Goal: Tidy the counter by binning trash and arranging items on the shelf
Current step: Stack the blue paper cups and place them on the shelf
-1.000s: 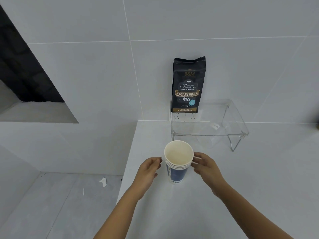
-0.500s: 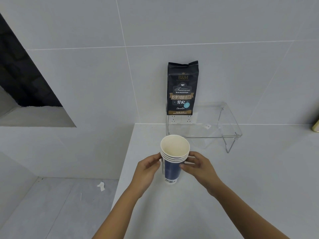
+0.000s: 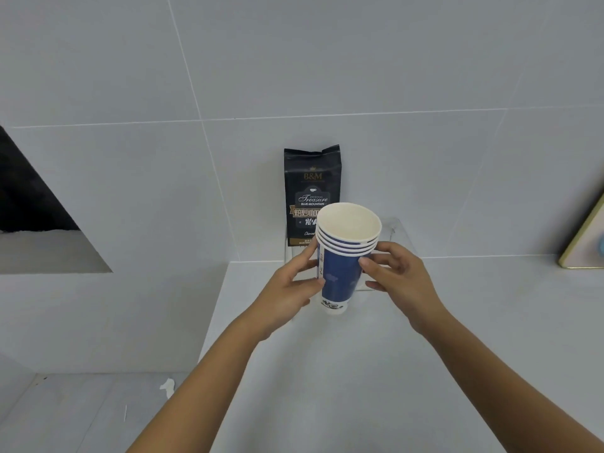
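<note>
Cup stack: a nest of blue paper cups (image 3: pixel 340 276) with white rims, four rims showing at the top, cream inside, held upright with a slight tilt above the bench (image 3: pixel 327 371); its white base hangs clear of the bench surface.
Left hand: the left hand (image 3: pixel 291 289) presses the stack from its left side, thumb tip on the blue wall at mid height and fingers curled round the far side under the rims.
Right hand: the right hand (image 3: pixel 397 276) clasps the stack from its right side, thumb just below the lowest rim, the other fingers bent behind the cups.
Coffee bag: a black coffee bag (image 3: pixel 307 188) with gold and white print stands upright behind the cup stack, against the tiled wall (image 3: pixel 392 60); the top rim of the stack covers its lower right corner.
Shelf: a clear shelf (image 3: pixel 397 228) sits behind the cup stack on the bench; the bag stands on its left part, and most of the shelf is hidden by the cups and hands.
Board: a gold-edged flat thing (image 3: pixel 585 243) leans at the frame edge, well to the right of the cup stack; what it is cannot be told.
Floor: grey floor (image 3: pixel 65 413) lies below and left of the cup stack, with a small white scrap (image 3: pixel 167 385) on it.
</note>
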